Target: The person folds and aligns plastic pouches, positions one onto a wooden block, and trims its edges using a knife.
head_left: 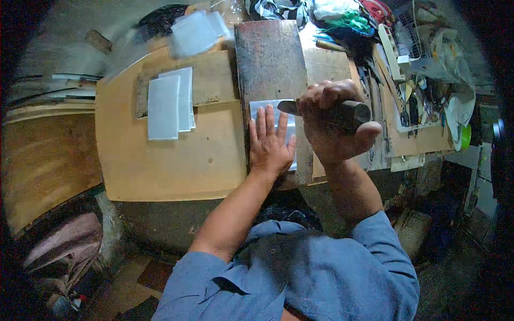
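Observation:
My left hand (270, 144) lies flat with its fingers spread, pressing on a folded white sheet (292, 132). Under the sheet is a long, dark wooden board (270, 59). My right hand (332, 120) is wrapped round a knife (356, 113) with a thick, dark handle. Its short, dark blade points left, over the upper part of the sheet and close to my left fingertips. Whether the blade touches the sheet I cannot tell. To the left, a few white rectangular pieces (163, 109) overlap on a flat wooden plank (214, 80).
More white sheets (195, 35) are stacked at the back left of the yellowish tabletop (171, 171). Plastic bags (342, 16) crowd the back. On the right stands a white tray (409, 128) of hand tools, beside long strips and a wire basket (409, 32).

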{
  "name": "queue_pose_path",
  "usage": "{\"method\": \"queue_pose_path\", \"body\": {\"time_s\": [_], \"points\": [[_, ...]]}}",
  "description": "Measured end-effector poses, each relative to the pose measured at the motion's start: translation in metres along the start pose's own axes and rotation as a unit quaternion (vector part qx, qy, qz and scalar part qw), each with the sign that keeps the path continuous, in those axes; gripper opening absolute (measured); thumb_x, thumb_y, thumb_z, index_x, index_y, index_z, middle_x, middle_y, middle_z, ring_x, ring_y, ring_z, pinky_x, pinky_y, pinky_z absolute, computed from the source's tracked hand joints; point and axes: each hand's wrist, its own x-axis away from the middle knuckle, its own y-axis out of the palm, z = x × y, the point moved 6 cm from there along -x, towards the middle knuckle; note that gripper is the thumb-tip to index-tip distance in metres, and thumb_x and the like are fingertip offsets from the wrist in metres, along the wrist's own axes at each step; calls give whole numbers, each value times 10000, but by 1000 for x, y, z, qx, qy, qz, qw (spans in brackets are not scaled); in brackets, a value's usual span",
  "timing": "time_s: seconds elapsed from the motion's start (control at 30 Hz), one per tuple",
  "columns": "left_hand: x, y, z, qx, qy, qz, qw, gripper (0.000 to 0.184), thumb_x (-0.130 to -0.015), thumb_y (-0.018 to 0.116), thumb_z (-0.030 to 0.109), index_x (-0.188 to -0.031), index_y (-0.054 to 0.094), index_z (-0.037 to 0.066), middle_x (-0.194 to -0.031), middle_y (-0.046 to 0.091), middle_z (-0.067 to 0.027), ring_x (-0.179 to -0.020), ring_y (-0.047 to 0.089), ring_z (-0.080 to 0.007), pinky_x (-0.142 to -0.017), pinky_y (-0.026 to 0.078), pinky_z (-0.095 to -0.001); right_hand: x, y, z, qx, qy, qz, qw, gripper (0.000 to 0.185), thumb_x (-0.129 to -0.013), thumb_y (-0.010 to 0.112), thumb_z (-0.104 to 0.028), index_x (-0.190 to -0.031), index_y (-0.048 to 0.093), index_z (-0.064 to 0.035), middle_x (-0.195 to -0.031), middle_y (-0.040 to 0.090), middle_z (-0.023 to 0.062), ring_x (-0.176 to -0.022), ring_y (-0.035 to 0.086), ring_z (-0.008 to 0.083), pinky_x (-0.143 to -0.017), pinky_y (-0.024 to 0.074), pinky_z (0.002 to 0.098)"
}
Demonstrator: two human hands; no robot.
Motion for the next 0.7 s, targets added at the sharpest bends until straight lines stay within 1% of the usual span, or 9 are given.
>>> {"method": "queue_pose_path", "body": {"time_s": [0.07,0.13,0.17,0.27,0.4,0.43,0.53,0.6,0.7], "points": [[-1,1,-1,7,0,-1,1000,691,-822,532,412,-1412,309,131,-1481,185,-194,-1373,146,-372,-1098,114,-527,-1,3,0,-5,-2,-9,1000,771,-681,574,-746,-924,505,-18,-774,443,59,-701,443,201,-685,389,371],[0,0,-1,12,-1,-3,1000,679,-833,522,411,-1413,308,130,-1482,184,-193,-1375,139,-371,-1099,108,-527,-1,17,-2,14,16,-98,995,716,-709,602,-681,-936,517,-7,-778,448,64,-722,442,206,-695,386,362],[0,0,-1,18,-4,-6,1000,674,-840,515,410,-1415,303,129,-1481,187,-190,-1376,137,-371,-1101,102,-526,-5,7,8,13,18,-99,995,716,-709,602,-681,-936,517,-7,-778,448,64,-722,442,206,-695,386,362],[1,-3,0,28,-6,-11,1000,677,-844,513,411,-1418,293,129,-1482,192,-184,-1377,134,-369,-1103,93,-524,-4,-23,41,93,-39,-139,985,676,-815,603,-513,-1203,487,28,-906,576,155,-713,562,257,-588,470,375],[-2,0,-2,41,-12,-29,999,696,-833,534,410,-1422,285,134,-1483,194,-178,-1378,135,-362,-1103,91,-525,1,-25,40,17,-72,-84,994,566,-827,610,-446,-1183,502,-20,-952,603,196,-723,589,266,-645,500,390],[-1,1,-2,42,-13,-30,999,696,-833,534,410,-1422,285,134,-1483,194,-178,-1378,135,-362,-1103,91,-525,1,-20,38,26,-82,-109,990,551,-834,603,-438,-1182,503,-23,-949,605,196,-734,590,269,-669,501,397],[0,4,-3,58,-14,-6,998,698,-826,545,405,-1419,290,139,-1483,202,-164,-1379,138,-354,-1103,93,-527,-9,-3,27,93,-91,-147,980,567,-829,607,-451,-1163,503,-4,-927,598,181,-758,588,260,-714,495,400],[5,4,0,4,13,60,998,669,-823,547,406,-1401,322,155,-1478,221,-143,-1372,160,-341,-1097,107,-528,-11,-2,24,151,-91,-160,971,599,-816,617,-471,-1145,502,17,-908,590,166,-772,584,249,-734,489,396],[11,15,-1,-17,21,85,996,639,-822,546,406,-1382,346,171,-1466,245,-128,-1364,177,-329,-1086,125,-532,-2,-11,31,143,2,-123,982,720,-752,603,-607,-974,504,71,-802,566,126,-738,566,167,-674,466,285]]}}
